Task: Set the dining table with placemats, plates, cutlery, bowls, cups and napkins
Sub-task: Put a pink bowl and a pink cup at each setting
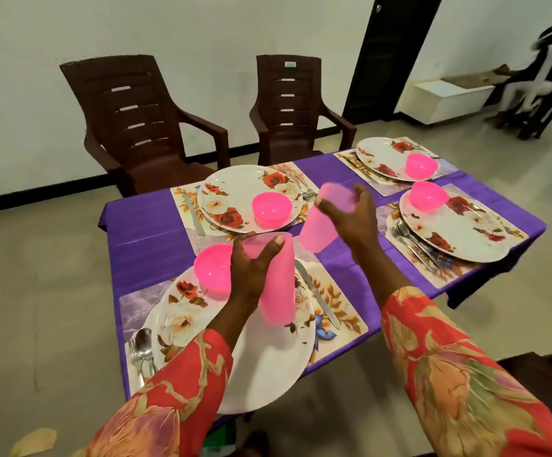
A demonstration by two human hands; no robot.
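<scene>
Cups step now. My left hand (251, 272) grips a pink cup (276, 282) near its rim, fingers wrapped round it, thumb on the near side; it hangs tilted over the near plate (268, 357), between the near bowl (213, 270) and the knife (317, 295). My right hand (350, 216) holds two more cups: fingers clamped on the upper cup (335, 196), w/ a lower cup (317, 230) hanging below it. Can't tell if the two are nested or just pressed together. They sit over the bare purple cloth mid tabletop (142, 245).

4 settings are laid w/ placemats, plates, cutlery & bowls. No cups down yet, no napkins visible.

To do this well, I think: turn the left cup upright, mouth up, and set it on the near placemat (343, 311) just beyond the knife tip, not on the plate. Keep it clear of the bowl so nothing gets knocked. Lower the base flat before letting go; these look like light plastic & prob tip easily. On the right, peel one cup off at a time — a stuck pair could drop onto the far plate (241, 192).
</scene>
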